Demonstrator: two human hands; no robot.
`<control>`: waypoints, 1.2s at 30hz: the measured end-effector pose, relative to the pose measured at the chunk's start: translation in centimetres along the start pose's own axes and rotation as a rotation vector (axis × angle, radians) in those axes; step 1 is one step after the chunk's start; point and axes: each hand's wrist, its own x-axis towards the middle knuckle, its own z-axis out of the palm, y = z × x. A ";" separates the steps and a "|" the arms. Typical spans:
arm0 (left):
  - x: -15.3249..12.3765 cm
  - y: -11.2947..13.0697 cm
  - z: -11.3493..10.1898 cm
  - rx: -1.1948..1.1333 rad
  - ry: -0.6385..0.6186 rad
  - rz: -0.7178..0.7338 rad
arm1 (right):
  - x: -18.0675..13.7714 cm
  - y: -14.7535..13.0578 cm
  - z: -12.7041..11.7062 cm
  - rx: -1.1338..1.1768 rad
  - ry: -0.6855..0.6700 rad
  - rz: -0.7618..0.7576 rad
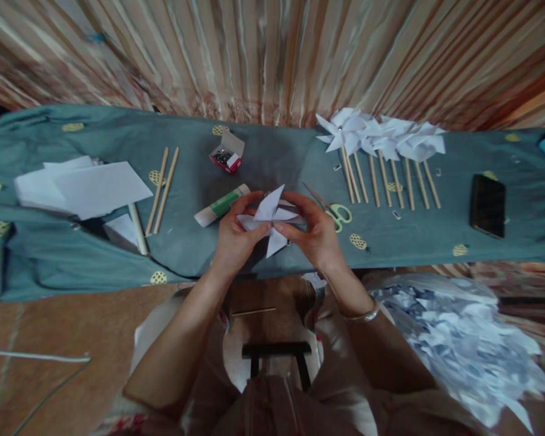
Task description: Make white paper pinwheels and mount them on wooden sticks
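A white paper pinwheel (269,209) with pointed blades is held over the table's front half, between both hands. My left hand (240,233) grips its left side, thumb at the centre. From the right, my right hand (315,230) pinches it, its thumb also meeting the middle. Any pin at the centre is too small to make out. A glue stick (221,206) with a green label lies just left of my left hand. Green-handled scissors (338,213) lie right beside my right hand. Behind them stands an opened small red box (227,154) of shiny pins.
Several finished pinwheels (381,133) on sticks lie in a row at the back right. White paper sheets (91,188) and two wooden sticks (162,191) are at left. A dark phone (487,206) lies at right. Below the table sits a bag of paper pieces (467,345).
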 end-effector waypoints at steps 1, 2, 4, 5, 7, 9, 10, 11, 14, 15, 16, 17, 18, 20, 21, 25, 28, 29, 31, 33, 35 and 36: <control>0.0 0.1 0.0 0.005 -0.006 -0.003 | 0.0 -0.2 -0.2 0.026 -0.035 0.017; -0.1 0.1 -0.1 0.007 -0.012 -0.007 | 0.1 -0.3 -0.3 0.052 -0.064 0.033; -0.2 0.2 -0.1 0.003 -0.027 -0.007 | 0.1 -0.5 -0.4 0.089 -0.092 0.049; -0.2 0.1 -0.1 0.003 -0.035 -0.006 | 0.0 -0.6 -0.5 0.093 -0.097 0.052; -0.2 0.1 -0.2 0.011 -0.050 -0.007 | 0.0 -0.6 -0.5 0.080 -0.102 0.061; -0.1 0.0 -0.2 0.031 -0.052 -0.007 | 0.0 -0.6 -0.5 0.066 -0.110 0.076; -0.1 -0.1 -0.3 0.047 -0.050 -0.005 | -0.1 -0.6 -0.5 0.068 -0.112 0.080; -0.1 -0.1 -0.3 0.066 -0.047 0.002 | -0.1 -0.7 -0.5 0.073 -0.114 0.080; -0.1 -0.1 -0.3 0.124 -0.046 0.032 | 0.0 -0.8 -0.6 0.082 -0.125 0.083; -0.1 0.0 -0.4 0.138 -0.049 0.039 | 0.0 -0.8 -0.6 0.077 -0.128 0.087; -0.1 0.1 -0.4 0.148 -0.053 0.044 | 0.0 -0.8 -0.6 0.069 -0.128 0.092; -0.2 0.1 -0.4 0.154 -0.060 0.045 | 0.0 -0.8 -0.7 0.061 -0.123 0.097; -0.2 0.2 -0.4 0.158 -0.068 0.040 | 0.0 -0.7 -0.7 0.057 -0.115 0.101; -0.2 0.1 -0.4 0.175 -0.081 0.031 | 0.1 -0.5 -0.7 0.066 -0.101 0.104; -0.2 0.1 -0.5 0.189 -0.082 0.029 | 0.1 -0.5 -0.7 0.073 -0.095 0.103; 0.1 -0.4 -0.6 0.224 -0.059 0.056 | 0.1 -0.4 -0.7 0.073 -0.079 0.106; 0.1 -0.8 -0.6 0.222 -0.046 0.078 | 0.2 -0.4 -0.5 0.067 -0.069 0.098; 0.1 -0.9 -0.6 0.224 -0.039 0.089 | 0.2 -0.4 -0.5 0.070 -0.063 0.090; 0.1 -1.0 -0.5 0.225 -0.021 0.113 | 0.2 -0.4 -0.4 0.079 -0.050 0.078; 0.0 -1.0 -0.4 0.216 -0.007 0.128 | 0.2 -0.3 -0.3 0.079 -0.044 0.079; 0.0 -1.0 -0.3 0.202 0.001 0.132 | 0.2 -0.1 -0.2 0.073 -0.046 0.091; 0.0 -1.0 -0.3 0.201 0.006 0.132 | 0.2 -0.1 -0.1 0.071 -0.044 0.096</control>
